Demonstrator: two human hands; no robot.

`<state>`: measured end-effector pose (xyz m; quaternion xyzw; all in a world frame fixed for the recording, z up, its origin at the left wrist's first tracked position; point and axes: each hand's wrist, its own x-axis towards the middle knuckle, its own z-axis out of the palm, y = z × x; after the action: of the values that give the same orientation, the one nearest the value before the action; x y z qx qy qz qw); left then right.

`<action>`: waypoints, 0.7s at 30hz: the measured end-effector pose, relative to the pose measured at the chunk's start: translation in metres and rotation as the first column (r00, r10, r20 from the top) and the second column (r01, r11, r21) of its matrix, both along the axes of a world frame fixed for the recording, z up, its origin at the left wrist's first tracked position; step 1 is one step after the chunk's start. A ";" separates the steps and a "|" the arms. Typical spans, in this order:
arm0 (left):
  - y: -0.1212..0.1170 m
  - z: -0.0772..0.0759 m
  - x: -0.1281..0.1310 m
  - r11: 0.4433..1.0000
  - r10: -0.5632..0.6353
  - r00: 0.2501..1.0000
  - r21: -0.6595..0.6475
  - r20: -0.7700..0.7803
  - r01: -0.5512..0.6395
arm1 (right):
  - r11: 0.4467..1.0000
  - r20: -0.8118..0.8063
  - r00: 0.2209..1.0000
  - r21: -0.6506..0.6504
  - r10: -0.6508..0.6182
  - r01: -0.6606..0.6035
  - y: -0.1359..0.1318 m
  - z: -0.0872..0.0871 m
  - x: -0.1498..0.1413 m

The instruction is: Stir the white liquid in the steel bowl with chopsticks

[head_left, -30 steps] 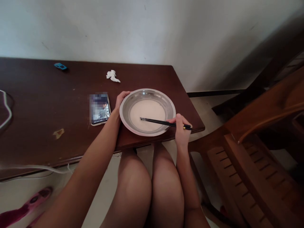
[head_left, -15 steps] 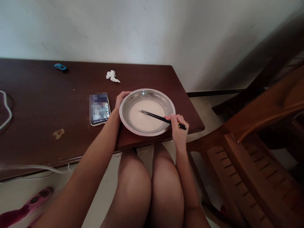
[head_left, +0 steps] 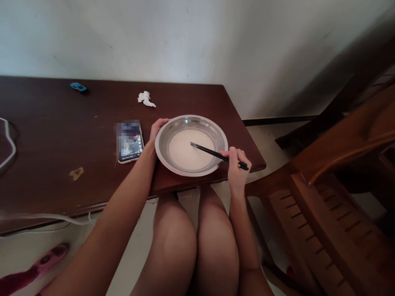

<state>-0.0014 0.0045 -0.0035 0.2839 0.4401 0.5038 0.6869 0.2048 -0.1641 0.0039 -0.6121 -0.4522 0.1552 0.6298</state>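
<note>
A round metal basin (head_left: pixel 161 158) rests on the dark wooden table near its front right corner. Inside it lies a pale, off-white liquid or batter (head_left: pixel 182 154). My left hand (head_left: pixel 156 130) grips the basin's left rim, its fingers partly hidden behind the basin wall. Over the right rim, my right hand (head_left: pixel 239 166) is closed round a pair of black chopsticks (head_left: pixel 208 151) with gold bands near the top. Their lighter tips are at the pale contents, around the middle of the basin.
Left of the basin a phone (head_left: pixel 129 142) lies on the table (head_left: pixel 101 181). Further back are a crumpled white tissue (head_left: pixel 146 99) and a small blue object (head_left: pixel 78 86). A white cable (head_left: pixel 61 218) runs along the front edge. A wooden chair (head_left: pixel 308 218) stands at the right.
My right hand has shifted to the right with the chopsticks, and their tips have moved right across the pale contents. My left hand and the basin have stayed in place.
</note>
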 end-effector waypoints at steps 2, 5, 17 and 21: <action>-0.001 0.001 0.000 1.000 -0.007 1.000 0.001 -0.008 0.007 | 0.997 -0.090 0.994 0.044 -0.061 0.065 -0.001 0.000 0.002; -0.003 0.001 0.000 1.000 -0.023 1.000 -0.012 -0.016 0.022 | 0.999 -0.141 0.990 0.038 0.010 -0.005 -0.001 0.000 0.001; -0.002 0.002 0.000 0.999 -0.038 0.999 -0.008 0.009 0.038 | 1.000 -0.117 0.993 0.025 0.009 -0.006 0.000 -0.001 -0.001; -0.003 0.002 0.000 1.000 -0.020 1.000 0.000 -0.015 0.020 | 0.988 -0.013 0.989 -0.057 0.146 -0.146 0.002 -0.001 -0.003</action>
<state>-0.0015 0.0014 -0.0017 0.2923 0.4421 0.4949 0.6886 0.2017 -0.1624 0.0027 -0.5947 -0.4885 0.2167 0.6006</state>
